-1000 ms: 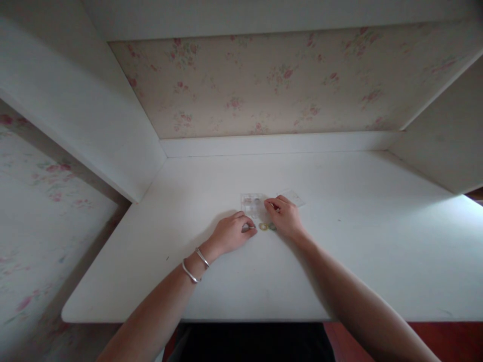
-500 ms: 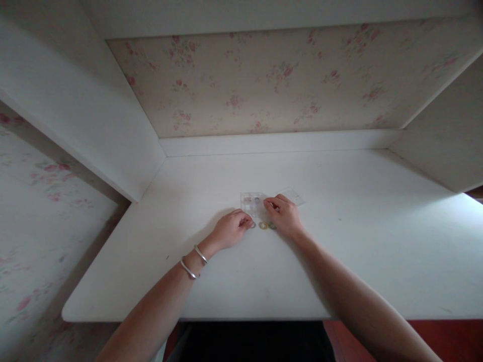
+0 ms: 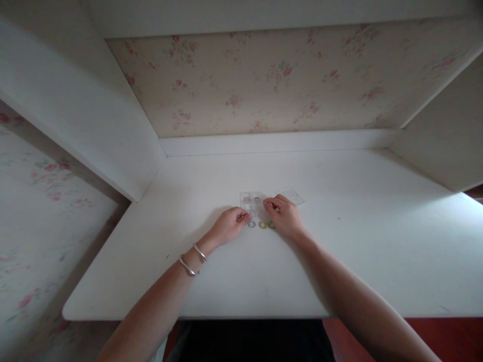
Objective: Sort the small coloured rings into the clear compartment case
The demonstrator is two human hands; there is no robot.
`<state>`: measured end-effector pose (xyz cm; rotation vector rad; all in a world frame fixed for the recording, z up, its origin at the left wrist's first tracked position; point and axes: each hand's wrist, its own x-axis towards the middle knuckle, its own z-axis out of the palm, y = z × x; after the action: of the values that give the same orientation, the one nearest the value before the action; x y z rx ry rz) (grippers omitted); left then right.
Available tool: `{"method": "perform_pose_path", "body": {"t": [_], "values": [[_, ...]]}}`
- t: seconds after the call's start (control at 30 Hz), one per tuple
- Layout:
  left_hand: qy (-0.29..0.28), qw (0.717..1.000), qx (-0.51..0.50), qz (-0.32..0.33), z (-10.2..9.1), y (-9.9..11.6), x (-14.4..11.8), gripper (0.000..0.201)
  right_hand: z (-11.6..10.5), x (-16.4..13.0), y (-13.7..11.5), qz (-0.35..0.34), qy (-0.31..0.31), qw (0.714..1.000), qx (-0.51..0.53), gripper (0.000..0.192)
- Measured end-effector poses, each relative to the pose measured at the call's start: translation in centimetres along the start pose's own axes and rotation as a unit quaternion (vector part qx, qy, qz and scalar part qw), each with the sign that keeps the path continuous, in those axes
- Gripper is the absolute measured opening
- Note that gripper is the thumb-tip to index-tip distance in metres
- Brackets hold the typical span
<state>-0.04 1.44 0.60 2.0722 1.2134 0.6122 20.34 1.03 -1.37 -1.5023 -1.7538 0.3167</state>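
A small clear plastic box (image 3: 252, 201) with compartments lies on the white desk (image 3: 339, 241). Its clear lid (image 3: 293, 195) rests just to the right, behind my right hand. My left hand (image 3: 229, 226) is curled, fingertips at the box's near left corner, with nothing visible in it. My right hand (image 3: 286, 216) has its fingers pinched together at the box's right edge; whether they hold something is too small to tell. In front of the box lie a grey ring (image 3: 251, 224), a yellow ring (image 3: 262, 225) and a green ring (image 3: 270, 225) partly under my right hand.
The desk sits in an alcove: a white side panel (image 3: 94, 130) on the left, another (image 3: 441, 151) on the right, floral wallpaper (image 3: 264, 85) behind. Two silver bangles (image 3: 192, 261) circle my left wrist. The desk's front edge (image 3: 226, 317) is close to my body.
My left hand has drawn back off the grey ring, which now lies uncovered, and moved up to the box's corner. My right hand has barely moved.
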Motion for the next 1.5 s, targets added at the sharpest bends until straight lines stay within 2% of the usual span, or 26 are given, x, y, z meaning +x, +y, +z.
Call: {"method": "perform_pose_path", "body": {"t": [0.3, 0.5, 0.6, 0.7, 0.9, 1.07, 1.2, 1.33, 1.5], "values": [[0.029, 0.997, -0.063, -0.025, 0.0, -0.1, 0.9, 0.041, -0.1, -0.1, -0.1, -0.003, 0.002, 1.000, -0.008, 0.025], [0.092, 0.991, 0.066, 0.076, -0.8, 1.4, 3.6, 0.033, -0.2, -0.1, -0.3, 0.002, 0.001, 1.000, 0.002, 0.024], [0.098, 0.982, 0.146, 0.069, -0.5, 1.6, 5.3, 0.030, -0.2, -0.2, -0.3, 0.002, -0.004, 1.000, 0.005, 0.025], [0.075, 0.972, 0.219, 0.042, -0.1, 1.6, 6.6, 0.031, -0.3, -0.3, -0.3, -0.011, -0.004, 1.000, 0.004, 0.025], [0.035, 0.956, 0.289, 0.030, 0.2, 2.0, 7.3, 0.036, -0.5, -0.4, -0.5, -0.044, -0.016, 0.999, -0.010, 0.022], [0.072, 0.959, 0.272, 0.036, -0.4, 2.2, 6.6, 0.037, -0.6, -0.4, -0.6, -0.079, -0.026, 0.996, -0.014, 0.021], [0.105, 0.970, 0.211, 0.058, -1.2, 2.0, 4.6, 0.033, -1.2, -0.7, -1.5, -0.146, -0.098, 0.984, -0.038, 0.019], [0.110, 0.981, 0.152, 0.054, -1.2, 1.4, 1.6, 0.030, -1.6, -1.1, -2.6, -0.206, -0.169, 0.961, -0.078, 0.017], [0.095, 0.985, 0.136, 0.036, -0.7, 0.6, -1.0, 0.031, -1.4, -1.3, -3.1, -0.224, -0.181, 0.950, -0.119, 0.019]]}}
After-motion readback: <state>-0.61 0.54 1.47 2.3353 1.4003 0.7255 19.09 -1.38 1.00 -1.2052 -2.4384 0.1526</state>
